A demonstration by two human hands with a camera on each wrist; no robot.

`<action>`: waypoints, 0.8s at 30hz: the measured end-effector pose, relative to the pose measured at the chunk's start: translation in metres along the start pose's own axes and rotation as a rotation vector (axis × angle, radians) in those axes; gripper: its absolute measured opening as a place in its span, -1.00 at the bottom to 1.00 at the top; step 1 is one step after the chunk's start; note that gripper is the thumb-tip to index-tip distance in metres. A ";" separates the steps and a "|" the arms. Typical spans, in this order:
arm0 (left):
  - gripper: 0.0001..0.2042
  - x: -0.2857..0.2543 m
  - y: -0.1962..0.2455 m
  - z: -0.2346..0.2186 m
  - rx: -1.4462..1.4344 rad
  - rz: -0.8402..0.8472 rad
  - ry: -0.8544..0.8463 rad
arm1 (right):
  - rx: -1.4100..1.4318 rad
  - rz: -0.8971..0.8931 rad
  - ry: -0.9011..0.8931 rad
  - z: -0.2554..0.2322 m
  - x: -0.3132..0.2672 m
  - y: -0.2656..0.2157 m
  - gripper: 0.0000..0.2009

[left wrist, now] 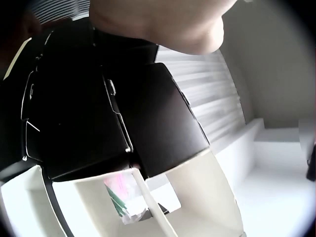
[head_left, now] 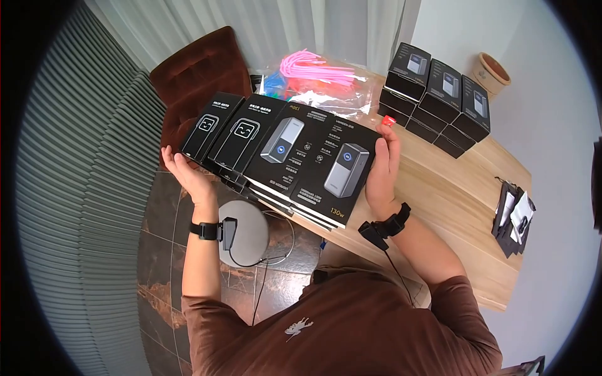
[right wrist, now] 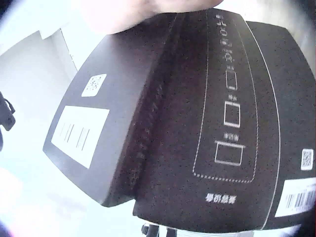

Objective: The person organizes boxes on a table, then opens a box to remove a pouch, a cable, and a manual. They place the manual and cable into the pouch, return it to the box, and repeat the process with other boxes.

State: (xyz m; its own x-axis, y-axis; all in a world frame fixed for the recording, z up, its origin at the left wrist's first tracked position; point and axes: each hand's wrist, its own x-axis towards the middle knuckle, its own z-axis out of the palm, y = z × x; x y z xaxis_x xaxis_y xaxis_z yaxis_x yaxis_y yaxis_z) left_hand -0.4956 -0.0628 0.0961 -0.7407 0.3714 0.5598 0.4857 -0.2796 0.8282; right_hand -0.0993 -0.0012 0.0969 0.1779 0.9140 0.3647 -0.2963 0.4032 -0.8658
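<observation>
Both hands hold a row of black power bank boxes [head_left: 313, 156] over the near table edge, pressing from opposite ends. My left hand [head_left: 191, 182] lies against the left end, fingers extended, beside the narrow box with a smiling face icon [head_left: 207, 125]. At the other end, my right hand [head_left: 382, 172] has its straight fingers and thumb along the last box. The left wrist view shows open box ends with pale cardboard insides [left wrist: 197, 187]. In the right wrist view, the dark box sides [right wrist: 197, 123] carry white print and labels.
Several stacked black boxes [head_left: 439, 100] stand at the table's back right, beside a clay pot [head_left: 492, 72]. A clear bag with pink strips [head_left: 316, 72] lies behind the held row. Black and white pouches [head_left: 514, 216] sit at the right. A brown chair [head_left: 200, 69] and round stool [head_left: 244, 232] stand left.
</observation>
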 end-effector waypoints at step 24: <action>-0.40 -0.037 -0.126 0.000 -0.571 -0.619 -0.014 | 0.077 0.679 -0.060 -0.054 -0.110 0.043 -0.70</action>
State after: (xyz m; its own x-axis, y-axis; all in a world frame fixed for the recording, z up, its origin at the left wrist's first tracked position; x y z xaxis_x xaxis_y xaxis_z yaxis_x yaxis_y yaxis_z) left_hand -0.5294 -0.0410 -0.0285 -0.7884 0.6150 0.0129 -0.3183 -0.4258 0.8470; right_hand -0.0808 -0.0870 0.0007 -0.1228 0.9653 -0.2305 -0.3897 -0.2605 -0.8834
